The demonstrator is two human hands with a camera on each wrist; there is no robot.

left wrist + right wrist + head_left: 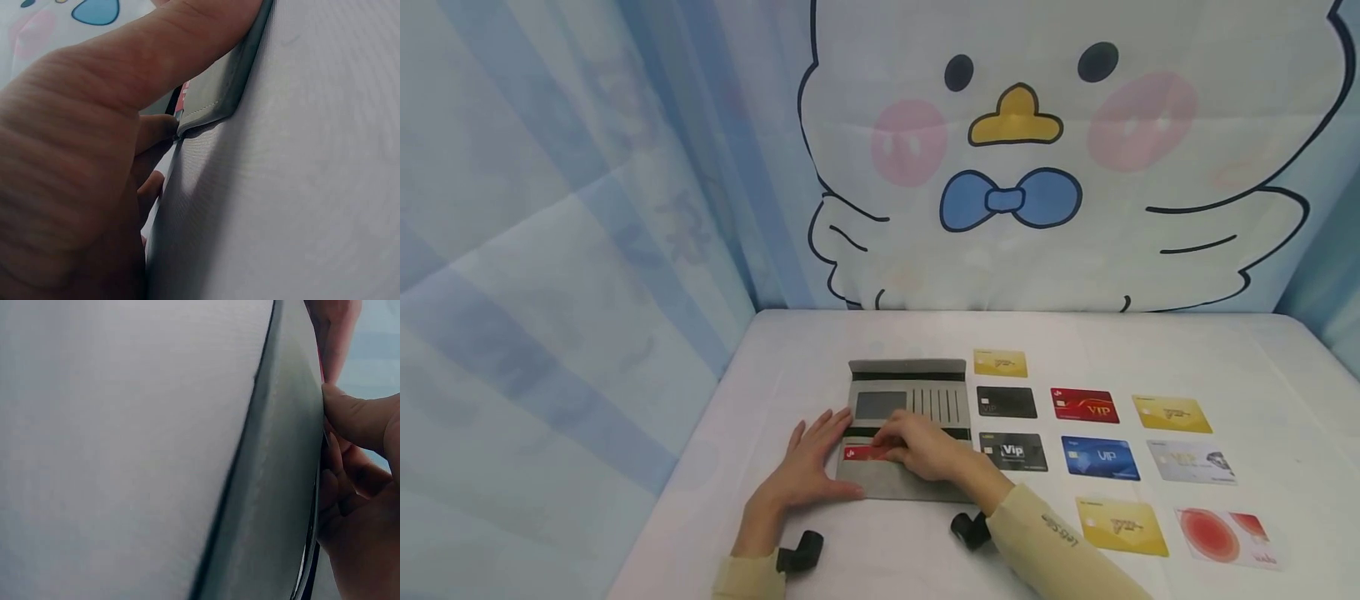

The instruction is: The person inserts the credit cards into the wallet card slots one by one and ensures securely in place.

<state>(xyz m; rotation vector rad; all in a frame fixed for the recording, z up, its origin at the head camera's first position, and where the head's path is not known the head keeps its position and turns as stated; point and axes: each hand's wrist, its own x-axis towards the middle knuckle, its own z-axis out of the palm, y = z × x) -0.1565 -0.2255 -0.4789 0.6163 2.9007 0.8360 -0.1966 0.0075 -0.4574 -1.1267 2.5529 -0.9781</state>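
Note:
A grey card wallet (910, 485) lies unfolded on the white table, with slots on its upper half. The end of a red card (855, 452) shows at its lower pocket. My right hand (928, 452) bends over the wallet, fingertips and thumb pinching at the red card; they hide the rest of it. Spread along the wallet's left side, my left hand (808, 468) has straight fingers, its thumb on the lower left corner. In the left wrist view that thumb (181, 44) lies across the wallet's pocket (215, 94).
Several cards lie in rows right of the wallet, among them a black VIP card (1006, 402), a red VIP card (1084, 406), a blue card (1101, 458) and gold cards such as the near one (1120, 527). A cartoon-printed curtain (1015, 267) hangs behind the table.

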